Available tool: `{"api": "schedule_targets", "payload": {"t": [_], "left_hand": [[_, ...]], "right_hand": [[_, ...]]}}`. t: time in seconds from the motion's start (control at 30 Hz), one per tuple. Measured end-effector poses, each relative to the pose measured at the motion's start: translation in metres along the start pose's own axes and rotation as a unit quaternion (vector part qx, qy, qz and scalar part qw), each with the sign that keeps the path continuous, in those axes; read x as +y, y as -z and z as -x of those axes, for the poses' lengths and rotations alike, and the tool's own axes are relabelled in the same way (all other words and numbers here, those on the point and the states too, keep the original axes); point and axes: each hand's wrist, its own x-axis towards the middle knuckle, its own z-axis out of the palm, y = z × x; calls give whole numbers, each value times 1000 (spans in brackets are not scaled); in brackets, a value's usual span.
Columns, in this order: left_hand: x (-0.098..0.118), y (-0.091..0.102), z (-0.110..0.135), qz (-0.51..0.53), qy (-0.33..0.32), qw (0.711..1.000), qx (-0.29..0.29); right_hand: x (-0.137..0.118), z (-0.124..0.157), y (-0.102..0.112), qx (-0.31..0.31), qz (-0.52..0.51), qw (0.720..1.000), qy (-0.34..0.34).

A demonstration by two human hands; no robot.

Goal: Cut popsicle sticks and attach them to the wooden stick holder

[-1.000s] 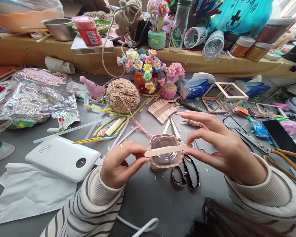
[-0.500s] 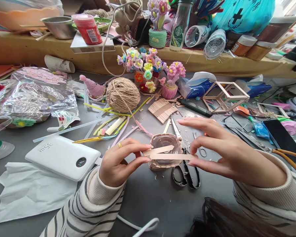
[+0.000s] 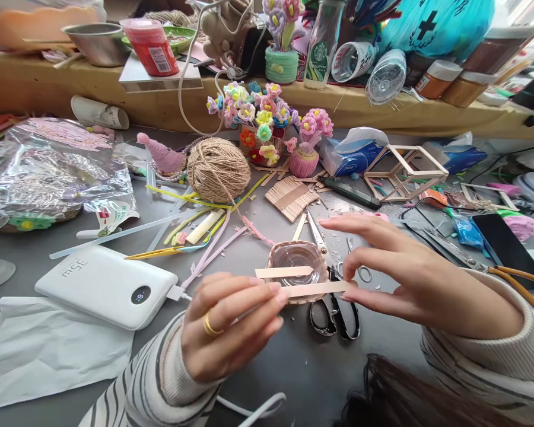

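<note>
My left hand, with a ring on one finger, is closed on two flat wooden craft sticks. The shorter craft stick has a pointed right end and lies above the longer craft stick, roughly parallel with a gap between. Between thumb and forefinger, my right hand pinches the longer one's right end; its other fingers are spread. Behind and under the sticks sits a clear round dish with a scalloped, stick-coloured rim. Scissors with black handles lie just right of it. My left thumb's grip is partly hidden.
A bundle of craft sticks and a ball of twine lie beyond the dish. A white power bank with a cable is at left. A wooden stick frame, pliers and a phone occupy the right side.
My left hand has turned, its fingers now reaching over the sticks. The two sticks have gone from crossing at an angle to nearly parallel. My right hand keeps its pinch.
</note>
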Motion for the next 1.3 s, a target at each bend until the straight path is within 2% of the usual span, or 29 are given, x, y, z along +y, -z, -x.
{"api": "schedule_targets", "payload": {"t": [0.1,0.17,0.2,0.37,0.63,1.03,1.17,1.3], "left_hand": [[9,-6,2,1,-12,1000,1],[12,-9,3,5,54,998,20],[12,-10,3,8,67,997,23],[7,-7,2,12,-22,1000,1],[7,-10,-1,36,-5,998,42],[7,-6,-3,59,4,998,33],[5,-5,-1,65,22,996,58],[7,-7,3,51,2,998,41]], "right_hand": [[-1,0,0,1,2,1000,-6],[-1,-1,0,1,1,1000,-11],[-2,-1,0,0,0,1000,-13],[1,-1,-1,7,-4,1000,-7],[3,0,-2,-4,-4,1000,5],[3,-2,-3,1,-8,1000,10],[0,-2,-5,9,-6,1000,5],[-4,-4,-7,16,-10,1000,4]]}}
